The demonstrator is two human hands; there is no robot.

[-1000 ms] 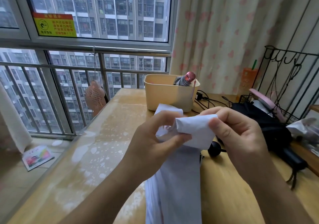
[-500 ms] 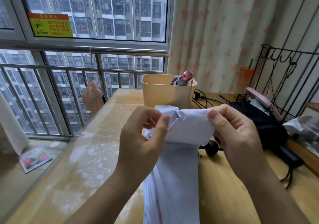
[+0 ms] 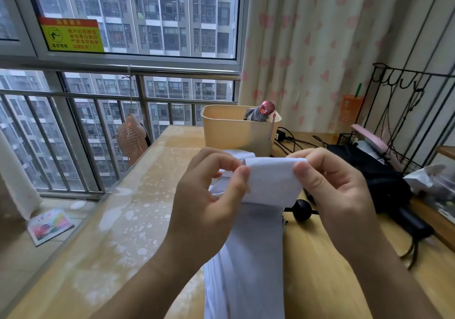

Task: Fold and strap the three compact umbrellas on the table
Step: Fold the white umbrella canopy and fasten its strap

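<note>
Left hand (image 3: 209, 203) and right hand (image 3: 344, 195) each pinch the top fold of the white umbrella (image 3: 246, 257), thumbs in front, above the desk (image 3: 118, 245). Canopy hangs down toward the camera. Black umbrella (image 3: 384, 185) lies on the desk, right. Grey umbrella (image 3: 258, 114) stands in the bin (image 3: 231, 134) behind.

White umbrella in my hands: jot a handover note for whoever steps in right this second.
Left hand: pinches the top fabric edge of the white umbrella.
Right hand: pinches the same edge from the other side.
White umbrella: held over the table, canopy hanging loose, no strap closed.
Black umbrella: lies bunched on the table's right side, untouched.
Grey umbrella: stands in the beige bin, looks rolled.
Left to do: fold and strap the white one, then the black.
</note>
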